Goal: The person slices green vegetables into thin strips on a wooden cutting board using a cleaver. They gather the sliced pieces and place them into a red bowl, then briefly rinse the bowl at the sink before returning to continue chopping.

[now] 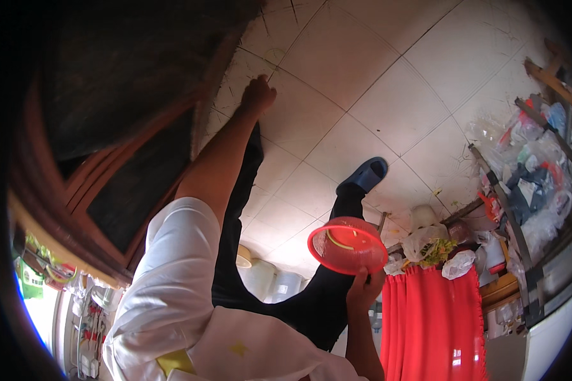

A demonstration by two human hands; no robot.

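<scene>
In my right hand (363, 288) is a red plastic colander (345, 266), held by its rim and tilted so that its inside shows. A thin, curved yellow-green strip (339, 240) and a small pale piece lie in it. My left hand (260, 95) reaches far forward over the tiled floor (343, 81), beside the dark furniture. Its fingers are bent, and I cannot tell whether they hold anything. Just beyond them a faint yellow-green curved shape (274, 55) shows on the floor, too blurred to name.
Dark brown-framed furniture (138, 185) stands close on my left. At right, a rack (500, 190) holds crumpled plastic bags (543, 166). Bagged leafy greens (434, 250) sit above a red curtain (431, 319). A blue slipper (364, 175) is on my foot; pale containers (257, 278) stand behind my legs.
</scene>
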